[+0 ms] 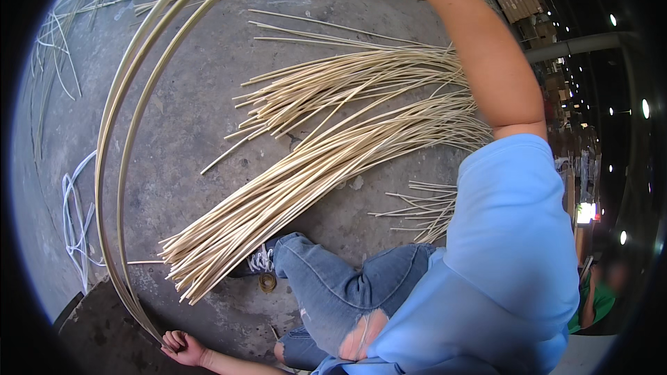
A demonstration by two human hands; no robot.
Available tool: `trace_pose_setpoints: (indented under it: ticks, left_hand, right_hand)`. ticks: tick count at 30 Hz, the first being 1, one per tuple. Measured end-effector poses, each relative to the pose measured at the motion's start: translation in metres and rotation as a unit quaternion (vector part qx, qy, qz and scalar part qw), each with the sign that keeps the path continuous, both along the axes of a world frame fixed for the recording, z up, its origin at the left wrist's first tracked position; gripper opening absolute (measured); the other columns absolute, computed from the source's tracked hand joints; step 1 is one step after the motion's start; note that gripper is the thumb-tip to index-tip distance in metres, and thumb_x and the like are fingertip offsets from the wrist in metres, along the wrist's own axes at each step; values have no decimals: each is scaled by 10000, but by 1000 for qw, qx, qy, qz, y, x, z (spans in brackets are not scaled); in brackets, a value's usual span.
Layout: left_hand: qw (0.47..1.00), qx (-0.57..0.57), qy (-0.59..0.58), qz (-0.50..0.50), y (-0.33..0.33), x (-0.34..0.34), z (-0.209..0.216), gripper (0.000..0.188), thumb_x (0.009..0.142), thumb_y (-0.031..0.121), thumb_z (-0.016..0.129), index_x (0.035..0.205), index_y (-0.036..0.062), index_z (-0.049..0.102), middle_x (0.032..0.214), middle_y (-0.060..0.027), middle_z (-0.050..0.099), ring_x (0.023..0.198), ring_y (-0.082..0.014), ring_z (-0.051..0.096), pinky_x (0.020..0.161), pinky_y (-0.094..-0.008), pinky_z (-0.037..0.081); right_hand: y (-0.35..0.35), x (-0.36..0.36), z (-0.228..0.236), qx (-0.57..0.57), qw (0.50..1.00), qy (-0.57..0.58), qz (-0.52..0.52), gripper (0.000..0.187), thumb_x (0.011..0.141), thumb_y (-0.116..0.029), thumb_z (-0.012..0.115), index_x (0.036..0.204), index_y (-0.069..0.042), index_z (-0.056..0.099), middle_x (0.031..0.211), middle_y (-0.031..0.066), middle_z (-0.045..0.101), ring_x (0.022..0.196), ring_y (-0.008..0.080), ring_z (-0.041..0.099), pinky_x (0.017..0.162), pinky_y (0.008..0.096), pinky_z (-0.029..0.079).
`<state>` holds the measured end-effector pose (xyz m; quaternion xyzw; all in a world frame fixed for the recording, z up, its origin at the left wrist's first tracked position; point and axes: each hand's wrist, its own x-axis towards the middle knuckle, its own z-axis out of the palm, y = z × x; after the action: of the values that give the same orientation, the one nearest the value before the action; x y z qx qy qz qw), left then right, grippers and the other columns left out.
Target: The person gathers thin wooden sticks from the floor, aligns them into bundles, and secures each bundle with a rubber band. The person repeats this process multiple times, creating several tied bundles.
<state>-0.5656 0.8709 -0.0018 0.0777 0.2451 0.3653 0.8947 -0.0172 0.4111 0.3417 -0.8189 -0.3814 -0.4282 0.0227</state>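
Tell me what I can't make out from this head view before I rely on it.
- Right hand: cut off by the top edge; only the raised forearm shows, so its grip is unknown.
- Bent cane strips: upper ends run past the top edge.
- Left hand: curled at the strips' lower end; fingers hide the contact.
- Cane bundle: right ends hidden behind the blue sleeve.

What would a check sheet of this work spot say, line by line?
Surface: grey concrete floor, stained and pitted.
Job's things: long pale bent cane strips arching up from the left hand; fanned bundle of thin pale cane rods on the floor.
Clutter: loose stray cane rods; small round brass-coloured piece by the shoe.
Hands: left fingers closed on the strips' lower ends; right hand raised out of view.
Cables: white looped cord at left.
Surroundings: dim hall, stacked cardboard boxes, ceiling lights.
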Motion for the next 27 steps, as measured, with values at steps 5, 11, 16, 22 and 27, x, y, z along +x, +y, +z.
trace_pose_setpoints:
  ticks: [5, 11, 16, 22, 27]
  left_hand:
    - [996, 36, 31, -75, -4, 0, -8, 398, 1088, 205, 505, 732, 127, 345, 685, -7, 290, 562, -114, 257, 485, -267, 227]
    - [975, 4, 165, -146, -65, 49, -46, 359, 1131, 355, 466, 910, 83, 540, 697, 18, 382, 598, -82, 357, 552, -266, 326]
    - [938, 47, 307, -154, -118, 75, -64, 344, 1110, 382, 512, 948, 91, 597, 716, -6, 553, 584, -103, 493, 495, -236, 383]
    - [889, 91, 388, -227, -185, 77, -72, 376, 1096, 412, 534, 924, 84, 598, 692, -61, 584, 558, -160, 552, 465, -285, 439]
    - [906, 71, 354, -220, -169, 74, -59, 387, 1105, 398, 511, 949, 57, 605, 699, -70, 566, 620, -188, 578, 510, -313, 475]
  right_hand:
    - [-40, -26, 30, -136, 989, 24, -48, 376, 938, -264, 700, 656, -44, 585, 638, 198, 619, 631, 410, 660, 556, 468, 500]
    - [-218, -77, -78, -232, 862, 297, -339, 276, 994, -343, 615, 868, -105, 674, 893, 120, 703, 903, 363, 667, 855, 479, 502]
    - [-280, -128, -201, -351, 593, 476, -546, 588, 805, -134, 755, 1380, -165, 634, 1436, 162, 583, 1386, 306, 518, 1200, 621, 287]
    - [-275, -131, -352, 305, 436, 670, -518, 877, 952, -351, 743, 1639, -109, 256, 1579, 230, 431, 1296, 452, 575, 1010, 480, 564]
    - [-205, -116, -419, 576, 290, 589, -487, 778, 1059, -593, 452, 1628, -112, 227, 1625, 283, 289, 1295, 495, 558, 1002, 586, 553]
